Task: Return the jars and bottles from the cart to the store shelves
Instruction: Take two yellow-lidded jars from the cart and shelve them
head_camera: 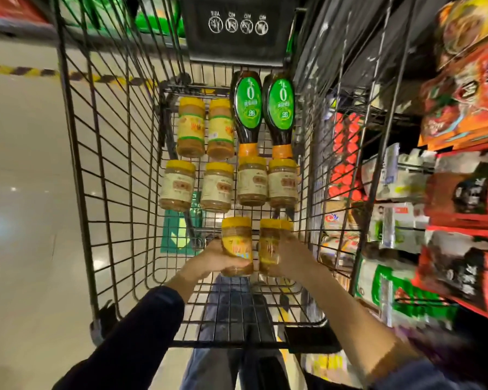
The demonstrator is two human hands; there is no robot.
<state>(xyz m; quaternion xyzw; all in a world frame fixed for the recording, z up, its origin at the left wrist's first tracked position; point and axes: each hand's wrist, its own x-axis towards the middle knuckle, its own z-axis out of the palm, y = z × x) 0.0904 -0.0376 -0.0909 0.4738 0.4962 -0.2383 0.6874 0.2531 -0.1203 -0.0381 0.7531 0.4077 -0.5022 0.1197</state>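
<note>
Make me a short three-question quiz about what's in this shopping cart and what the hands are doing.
1. How many yellow-lidded jars lie loose in the cart, not held?
2. True or false: each hand grips one jar.
3. The two dark bottles have labels of which colour: A red, B green, C blue?

Key:
1. Six.
2. True: the left hand holds one jar, the right hand another jar.
3. B: left bottle, right bottle.
</note>
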